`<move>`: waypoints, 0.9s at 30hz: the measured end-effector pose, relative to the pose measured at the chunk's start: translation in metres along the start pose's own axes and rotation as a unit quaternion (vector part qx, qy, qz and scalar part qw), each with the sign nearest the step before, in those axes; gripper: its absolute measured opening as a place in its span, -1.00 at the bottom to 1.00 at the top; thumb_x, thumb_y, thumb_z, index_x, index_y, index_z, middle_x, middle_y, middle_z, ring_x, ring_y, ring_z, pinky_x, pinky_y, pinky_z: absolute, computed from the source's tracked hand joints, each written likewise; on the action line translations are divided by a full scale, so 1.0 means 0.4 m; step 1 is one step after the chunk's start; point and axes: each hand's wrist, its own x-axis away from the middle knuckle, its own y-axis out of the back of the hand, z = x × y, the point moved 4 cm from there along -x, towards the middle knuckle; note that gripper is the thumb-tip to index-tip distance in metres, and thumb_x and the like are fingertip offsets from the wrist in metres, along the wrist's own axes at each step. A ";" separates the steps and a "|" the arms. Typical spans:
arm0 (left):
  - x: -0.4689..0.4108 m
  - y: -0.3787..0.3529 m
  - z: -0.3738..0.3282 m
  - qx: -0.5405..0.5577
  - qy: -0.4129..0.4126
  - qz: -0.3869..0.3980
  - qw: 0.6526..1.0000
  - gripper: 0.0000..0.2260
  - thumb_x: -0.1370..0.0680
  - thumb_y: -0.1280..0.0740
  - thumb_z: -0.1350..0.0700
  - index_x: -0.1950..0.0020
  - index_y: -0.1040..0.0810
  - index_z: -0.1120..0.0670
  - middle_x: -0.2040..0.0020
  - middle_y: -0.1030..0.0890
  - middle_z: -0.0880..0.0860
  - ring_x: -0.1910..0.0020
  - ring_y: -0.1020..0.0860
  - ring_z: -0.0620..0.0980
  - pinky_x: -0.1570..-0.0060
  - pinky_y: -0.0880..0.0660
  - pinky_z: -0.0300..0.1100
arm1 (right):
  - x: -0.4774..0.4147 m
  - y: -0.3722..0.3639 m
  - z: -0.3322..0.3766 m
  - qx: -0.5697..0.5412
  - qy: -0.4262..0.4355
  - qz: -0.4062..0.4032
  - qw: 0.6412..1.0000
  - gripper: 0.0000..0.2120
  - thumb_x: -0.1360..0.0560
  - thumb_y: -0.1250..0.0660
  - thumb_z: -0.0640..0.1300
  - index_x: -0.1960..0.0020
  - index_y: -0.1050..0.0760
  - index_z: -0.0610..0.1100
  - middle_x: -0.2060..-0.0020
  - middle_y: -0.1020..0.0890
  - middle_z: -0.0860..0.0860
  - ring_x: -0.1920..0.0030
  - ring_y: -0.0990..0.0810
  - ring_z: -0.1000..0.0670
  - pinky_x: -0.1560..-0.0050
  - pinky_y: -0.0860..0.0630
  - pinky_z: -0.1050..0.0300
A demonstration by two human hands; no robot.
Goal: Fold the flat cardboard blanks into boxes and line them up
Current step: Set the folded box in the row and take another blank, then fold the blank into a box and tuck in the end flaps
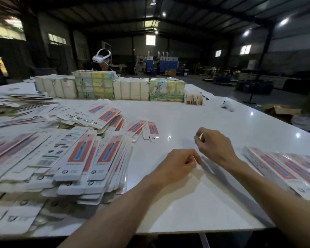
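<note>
Nearest the front edge of the counter (195, 203), two hands hover over its white top: the left hand (177, 165) and right hand (214, 146) both have fingers (198, 136) loosely curled, grasping nothing I can see. The step in hand looks like fetching the next blank. It is best to slide one off the top of the heap of flat blanks (75, 158) at the left, taking a single sheet by its long edge so its neighbours do not shift. That heap is one sprawl, too many to count. At the right lies one row of what look like finished boxes (283, 169), at least four showing, cut off by the frame. Farther out lie some three loose blanks (147, 129); beyond them stand four bundled blocks (131, 90), and one person (102, 59) in a headset
</note>
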 end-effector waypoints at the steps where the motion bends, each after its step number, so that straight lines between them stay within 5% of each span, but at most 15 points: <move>1: 0.001 0.001 -0.001 -0.004 0.002 -0.005 1.000 -0.74 -0.59 -0.26 0.21 0.03 -0.68 -0.12 0.19 -0.65 -0.06 0.26 -0.60 -0.08 0.09 -0.60 -0.09 | -0.001 -0.021 0.007 -0.020 -0.008 -0.002 1.000 -0.84 -0.66 -0.26 -0.03 -0.08 -0.58 -0.07 0.26 -0.65 0.04 0.25 -0.59 -0.05 0.28 -0.42 0.09; 4: 0.007 0.003 -0.003 -0.031 -0.001 -0.019 0.999 -0.72 -0.58 -0.27 0.18 0.08 -0.65 -0.19 0.24 -0.59 -0.22 0.27 -0.56 -0.27 0.19 -0.46 -0.40 | 0.010 -0.080 0.001 -0.046 -0.029 0.016 0.998 -0.87 -0.65 -0.26 -0.07 -0.05 -0.57 -0.06 0.28 -0.65 0.02 0.24 -0.61 -0.10 0.23 -0.51 0.03; 7: 0.011 0.006 -0.016 -0.055 -0.008 -0.026 0.998 -0.73 -0.58 -0.28 0.19 0.06 -0.66 -0.17 0.20 -0.58 -0.21 0.22 -0.54 -0.29 0.19 -0.39 -0.49 | 0.010 -0.098 -0.023 -0.091 -0.040 0.015 0.995 -0.89 -0.65 -0.27 -0.06 -0.04 -0.58 0.00 0.22 -0.69 0.05 0.18 -0.62 -0.09 0.19 -0.47 0.03; 13: 0.019 0.078 -0.078 -0.109 0.007 -0.083 0.991 -0.83 -0.64 -0.30 0.14 -0.11 -0.68 -0.01 -0.03 -0.70 0.00 0.05 -0.62 -0.02 -0.03 -0.59 -0.08 | 0.011 -0.110 -0.042 -0.144 -0.046 0.036 0.988 -0.87 -0.63 -0.32 -0.07 0.07 -0.58 0.10 0.28 -0.68 0.15 0.18 -0.63 -0.05 0.14 -0.53 -0.01; 17: 0.040 0.238 -0.101 -0.216 0.088 -0.117 0.965 -0.77 -0.66 -0.31 0.15 -0.27 -0.66 0.03 -0.20 -0.69 0.07 -0.14 -0.64 0.08 -0.17 -0.58 -0.04 | 0.002 -0.115 -0.041 -0.166 -0.043 0.046 0.984 -0.82 -0.62 -0.32 -0.14 0.07 -0.60 0.10 0.19 -0.71 0.15 0.14 -0.64 -0.05 0.13 -0.49 0.01; 23: 0.116 0.488 -0.071 -0.376 0.227 0.076 0.895 -0.56 -0.63 -0.28 0.32 -0.46 -0.56 -0.02 -0.43 -0.53 0.05 -0.36 -0.51 0.05 -0.19 -0.48 -0.13 | 0.002 -0.117 -0.038 -0.185 -0.044 0.054 0.980 -0.82 -0.61 -0.32 -0.13 0.10 -0.60 0.11 0.21 -0.67 0.25 0.17 -0.61 0.12 0.21 -0.39 0.12; 27: 0.154 0.553 -0.020 -0.470 0.334 0.169 0.799 -0.45 -0.60 -0.39 -0.29 -0.46 -0.51 0.03 -0.41 -0.56 0.02 -0.37 -0.52 0.11 -0.36 -0.45 0.08 | 0.003 -0.117 -0.036 -0.185 -0.047 0.063 0.980 -0.80 -0.60 -0.32 -0.14 0.13 -0.60 0.11 0.23 -0.66 0.25 0.18 -0.62 0.08 0.22 -0.40 0.14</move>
